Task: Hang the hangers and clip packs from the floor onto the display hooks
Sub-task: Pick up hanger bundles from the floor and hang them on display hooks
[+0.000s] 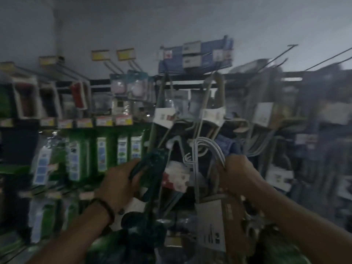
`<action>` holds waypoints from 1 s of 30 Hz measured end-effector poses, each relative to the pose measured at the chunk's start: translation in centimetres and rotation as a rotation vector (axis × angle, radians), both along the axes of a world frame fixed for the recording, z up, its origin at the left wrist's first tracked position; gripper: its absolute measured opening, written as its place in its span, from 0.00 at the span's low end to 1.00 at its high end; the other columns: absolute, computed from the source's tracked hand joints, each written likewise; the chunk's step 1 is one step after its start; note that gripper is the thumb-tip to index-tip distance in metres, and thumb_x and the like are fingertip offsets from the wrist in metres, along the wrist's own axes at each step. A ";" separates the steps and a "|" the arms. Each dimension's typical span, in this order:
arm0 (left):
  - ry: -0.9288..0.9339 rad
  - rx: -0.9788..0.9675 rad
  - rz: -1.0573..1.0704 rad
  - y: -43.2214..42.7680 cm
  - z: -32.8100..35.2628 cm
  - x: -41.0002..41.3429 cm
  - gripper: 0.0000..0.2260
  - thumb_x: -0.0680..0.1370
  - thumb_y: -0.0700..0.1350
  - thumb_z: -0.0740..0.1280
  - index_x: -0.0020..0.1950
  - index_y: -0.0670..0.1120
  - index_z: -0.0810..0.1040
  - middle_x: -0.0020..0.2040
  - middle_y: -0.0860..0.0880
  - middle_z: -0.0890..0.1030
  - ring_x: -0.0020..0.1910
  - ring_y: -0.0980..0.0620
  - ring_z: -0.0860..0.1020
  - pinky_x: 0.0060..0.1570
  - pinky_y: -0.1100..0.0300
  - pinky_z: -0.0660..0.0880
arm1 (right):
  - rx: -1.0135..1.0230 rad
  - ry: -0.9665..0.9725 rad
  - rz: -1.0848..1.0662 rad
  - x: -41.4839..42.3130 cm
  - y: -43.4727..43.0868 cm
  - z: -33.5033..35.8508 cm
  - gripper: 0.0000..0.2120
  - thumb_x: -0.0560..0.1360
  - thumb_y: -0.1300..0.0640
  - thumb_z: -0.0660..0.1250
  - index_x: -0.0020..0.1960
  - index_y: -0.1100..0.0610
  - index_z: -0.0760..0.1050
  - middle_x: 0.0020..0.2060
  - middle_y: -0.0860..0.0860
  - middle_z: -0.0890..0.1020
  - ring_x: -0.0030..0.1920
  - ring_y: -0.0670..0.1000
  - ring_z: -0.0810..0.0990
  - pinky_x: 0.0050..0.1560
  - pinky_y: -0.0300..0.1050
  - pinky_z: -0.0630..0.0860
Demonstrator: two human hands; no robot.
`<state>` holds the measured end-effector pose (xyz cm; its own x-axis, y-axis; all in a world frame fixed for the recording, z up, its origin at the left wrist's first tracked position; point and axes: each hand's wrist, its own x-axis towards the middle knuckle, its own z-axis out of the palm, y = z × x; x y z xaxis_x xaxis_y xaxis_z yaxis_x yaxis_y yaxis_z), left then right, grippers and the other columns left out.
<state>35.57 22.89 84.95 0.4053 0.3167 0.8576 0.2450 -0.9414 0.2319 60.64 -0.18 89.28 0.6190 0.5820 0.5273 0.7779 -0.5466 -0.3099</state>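
The frame is dark and blurred by motion. My left hand [120, 180] grips a dark green clip pack [152, 164], which hangs down below my wrist. My right hand [238, 176] holds a bundle of white hangers [203, 151] by their hook ends, raised in front of the display; a grey card label [211, 229] hangs from the bundle below my hand. Behind them, more hanger packs [211, 111] with white labels hang from a dark rail. A bare display hook [282, 56] juts out at the upper right.
Green boxed goods [102, 153] and small packets fill the shelves at left, with yellow and red price tags [104, 121] along the shelf edge. A blue box [196, 56] sits on top of the rack. More hanging stock blurs at right.
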 end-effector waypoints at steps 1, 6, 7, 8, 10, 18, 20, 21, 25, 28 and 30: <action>-0.010 0.057 -0.052 -1.3 0.9 1.8 0.10 0.83 0.51 0.66 0.60 0.52 0.83 0.38 0.58 0.81 0.33 0.66 0.74 0.37 0.68 0.76 | 0.012 0.000 -0.020 1.5 -1.5 0.9 0.18 0.83 0.45 0.63 0.40 0.56 0.70 0.30 0.49 0.75 0.28 0.48 0.74 0.22 0.39 0.65; 0.167 0.253 -0.383 -9.2 5.7 11.3 0.09 0.85 0.53 0.63 0.46 0.65 0.70 0.37 0.72 0.73 0.37 0.75 0.73 0.39 0.80 0.67 | -0.009 -0.092 -0.095 8.0 -8.6 5.0 0.20 0.83 0.48 0.62 0.35 0.52 0.67 0.32 0.49 0.74 0.33 0.51 0.75 0.34 0.44 0.73; 0.195 0.271 -0.403 -10.7 6.4 13.2 0.09 0.85 0.53 0.63 0.46 0.64 0.70 0.37 0.69 0.73 0.36 0.72 0.73 0.40 0.77 0.67 | -0.004 -0.114 -0.100 9.2 -9.8 5.6 0.20 0.84 0.48 0.62 0.35 0.52 0.66 0.32 0.50 0.74 0.32 0.50 0.74 0.34 0.44 0.73; 0.224 0.286 -0.416 -12.1 6.9 15.1 0.07 0.84 0.52 0.63 0.46 0.60 0.73 0.39 0.66 0.74 0.38 0.68 0.72 0.42 0.72 0.69 | 0.008 -0.130 -0.096 10.5 -10.9 6.0 0.20 0.84 0.48 0.62 0.35 0.51 0.66 0.32 0.50 0.74 0.31 0.50 0.74 0.34 0.44 0.73; 0.287 0.307 -0.439 -14.5 8.2 18.6 0.11 0.84 0.53 0.63 0.49 0.50 0.80 0.44 0.57 0.81 0.42 0.59 0.77 0.45 0.61 0.74 | 0.031 -0.139 -0.087 13.0 -12.9 6.8 0.20 0.84 0.48 0.62 0.35 0.53 0.68 0.33 0.51 0.76 0.31 0.50 0.75 0.32 0.44 0.73; 0.369 0.287 -0.540 -19.2 15.0 28.6 0.12 0.84 0.55 0.64 0.41 0.56 0.77 0.38 0.66 0.79 0.36 0.67 0.77 0.37 0.74 0.69 | 0.046 -0.143 -0.117 22.0 -15.4 13.3 0.16 0.83 0.45 0.61 0.42 0.56 0.68 0.34 0.48 0.72 0.35 0.50 0.72 0.39 0.46 0.69; 0.382 0.234 -0.549 -18.9 16.8 30.3 0.13 0.84 0.59 0.63 0.42 0.56 0.78 0.37 0.60 0.80 0.34 0.63 0.78 0.36 0.70 0.71 | 0.058 -0.120 -0.130 23.5 -15.0 14.9 0.18 0.83 0.45 0.61 0.37 0.52 0.67 0.34 0.48 0.72 0.34 0.49 0.71 0.38 0.46 0.68; 0.379 0.209 -0.558 -18.8 17.7 31.0 0.15 0.83 0.62 0.61 0.41 0.58 0.77 0.36 0.58 0.80 0.32 0.62 0.77 0.34 0.69 0.71 | 0.051 -0.114 -0.140 23.9 -14.8 15.7 0.17 0.83 0.47 0.60 0.37 0.52 0.67 0.34 0.48 0.72 0.35 0.50 0.71 0.39 0.46 0.68; 0.398 0.246 -0.525 -17.9 21.8 33.2 0.16 0.84 0.62 0.58 0.37 0.66 0.74 0.32 0.60 0.77 0.28 0.62 0.74 0.34 0.67 0.69 | 0.017 -0.148 -0.190 24.5 -13.2 19.4 0.07 0.82 0.55 0.63 0.48 0.56 0.74 0.37 0.51 0.73 0.41 0.55 0.76 0.39 0.47 0.68; 0.404 0.229 -0.510 -17.0 24.8 34.5 0.18 0.85 0.61 0.59 0.36 0.65 0.77 0.30 0.59 0.79 0.28 0.62 0.75 0.34 0.65 0.71 | 0.015 -0.125 -0.183 24.8 -12.0 22.0 0.07 0.82 0.57 0.64 0.51 0.60 0.78 0.48 0.56 0.80 0.51 0.59 0.81 0.49 0.50 0.77; 0.390 0.228 -0.502 -16.5 26.4 35.1 0.19 0.85 0.60 0.59 0.35 0.62 0.77 0.30 0.58 0.79 0.27 0.63 0.76 0.31 0.69 0.70 | 0.019 -0.162 -0.202 25.3 -11.5 23.9 0.09 0.83 0.57 0.63 0.52 0.61 0.79 0.51 0.58 0.82 0.51 0.58 0.81 0.53 0.50 0.79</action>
